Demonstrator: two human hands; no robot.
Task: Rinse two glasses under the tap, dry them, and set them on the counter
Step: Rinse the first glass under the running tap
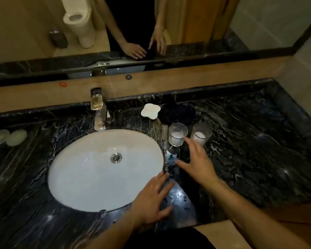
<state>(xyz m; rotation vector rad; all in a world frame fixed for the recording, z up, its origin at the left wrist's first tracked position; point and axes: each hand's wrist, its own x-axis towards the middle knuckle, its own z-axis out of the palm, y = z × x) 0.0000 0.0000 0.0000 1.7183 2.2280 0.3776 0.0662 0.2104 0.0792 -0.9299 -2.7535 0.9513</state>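
Neither hand holds anything. The right hand [196, 163] hangs over the dark veined marble counter [250, 141] with fingers straight and spread, its fingertips just short of the nearer of two clear tumblers. The left hand [151, 200] lies flat, fingers splayed, over the counter's wet front edge at the rim of the white oval sink basin [90, 177].

The two clear drinking glasses stand upright on the counter right of the basin, close beside each other. The left glass [177, 134] and the right glass [201, 134] each show something white and cloudy in the lower part; what it is cannot be told.

Behind them lies a dark crumpled cloth [178, 113], and beside that a white flower-shaped soap dish [150, 111]. A chrome tap [99, 112] stands behind the basin, whose metal drain [116, 157] is dry-looking. Two pale round pads [7, 137] sit on the counter's far left. No writing on anything can be read. A mirror [151, 33] above reflects both hands and a paper roll [79, 24].
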